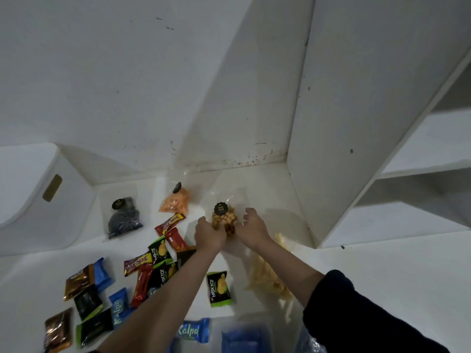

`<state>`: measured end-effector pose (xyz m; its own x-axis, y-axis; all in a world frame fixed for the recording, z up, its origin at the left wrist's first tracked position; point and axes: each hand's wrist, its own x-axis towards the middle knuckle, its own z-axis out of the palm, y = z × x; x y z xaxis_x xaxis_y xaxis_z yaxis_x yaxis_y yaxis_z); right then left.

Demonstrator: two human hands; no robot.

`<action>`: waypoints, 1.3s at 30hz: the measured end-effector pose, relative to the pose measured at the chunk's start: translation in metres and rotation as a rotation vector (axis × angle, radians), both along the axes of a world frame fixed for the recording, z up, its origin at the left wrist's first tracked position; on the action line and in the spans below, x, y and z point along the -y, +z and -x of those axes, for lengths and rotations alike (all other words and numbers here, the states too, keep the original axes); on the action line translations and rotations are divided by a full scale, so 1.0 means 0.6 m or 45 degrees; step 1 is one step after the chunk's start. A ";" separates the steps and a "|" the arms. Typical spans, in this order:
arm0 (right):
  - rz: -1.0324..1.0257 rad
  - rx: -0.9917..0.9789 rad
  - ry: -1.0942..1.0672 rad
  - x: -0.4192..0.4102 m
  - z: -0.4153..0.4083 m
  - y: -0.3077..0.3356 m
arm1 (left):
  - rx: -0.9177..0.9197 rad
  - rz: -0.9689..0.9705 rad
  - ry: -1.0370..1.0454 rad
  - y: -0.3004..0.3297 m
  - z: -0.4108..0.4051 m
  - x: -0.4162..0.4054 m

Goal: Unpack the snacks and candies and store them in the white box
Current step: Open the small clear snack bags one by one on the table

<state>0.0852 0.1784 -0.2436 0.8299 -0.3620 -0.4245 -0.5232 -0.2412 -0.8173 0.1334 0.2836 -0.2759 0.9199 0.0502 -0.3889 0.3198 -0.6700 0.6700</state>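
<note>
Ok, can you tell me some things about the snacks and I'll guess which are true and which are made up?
1. Both hands are at a clear bag of golden-brown snacks. True: the left hand holds it, and the right hand is at its other side.
2. The orange snack bag is inside the white box. False: it lies on the white surface, apart from the box.
3. A green Nextar packet lies between the two forearms. True.
4. The dark snack bag is in the right hand. False: it lies alone near the box, untouched.
5. The blue Kalpa packet lies at the near edge. True.
</note>
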 end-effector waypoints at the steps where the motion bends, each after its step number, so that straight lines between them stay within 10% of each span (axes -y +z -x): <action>1: -0.008 -0.022 0.038 -0.003 -0.010 -0.004 | -0.044 0.051 0.002 -0.004 -0.004 0.001; 22: -0.116 0.491 0.012 0.011 0.075 0.084 | -0.126 0.857 -0.345 0.153 0.066 -0.075; 39: 0.178 0.847 0.132 -0.016 0.163 0.264 | 0.400 1.058 -0.319 0.320 0.137 -0.110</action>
